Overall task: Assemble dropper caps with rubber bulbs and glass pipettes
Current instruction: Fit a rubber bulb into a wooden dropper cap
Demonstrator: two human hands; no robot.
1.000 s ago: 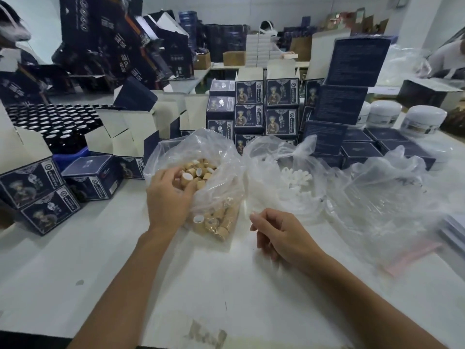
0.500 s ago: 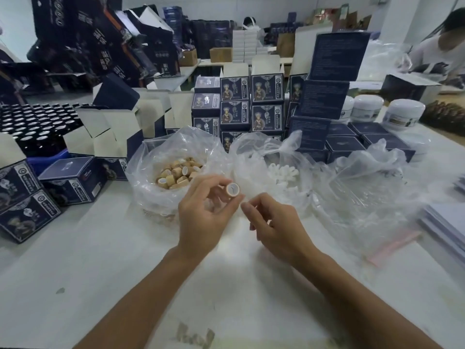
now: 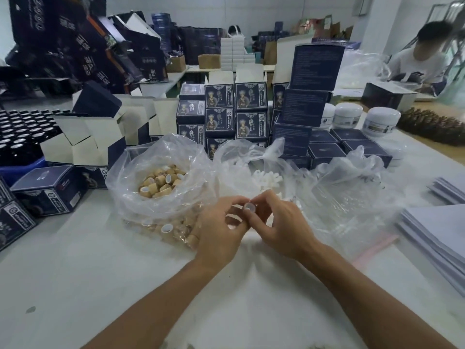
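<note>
While left hand pinches cap | right hand pinches it too

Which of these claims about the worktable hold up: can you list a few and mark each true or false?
1. Both hands meet at one small cap. True: the left hand and right hand pinch it between their fingers.
2. The tan caps sit in a cardboard box. False: they lie in a clear plastic bag.
3. The white rubber bulbs are in a bag to the right of the tan caps. True.
4. The white jars stand at the table's near edge. False: they stand far back on the right.
5. A stack of paper sheets lies on the right. True.
</note>
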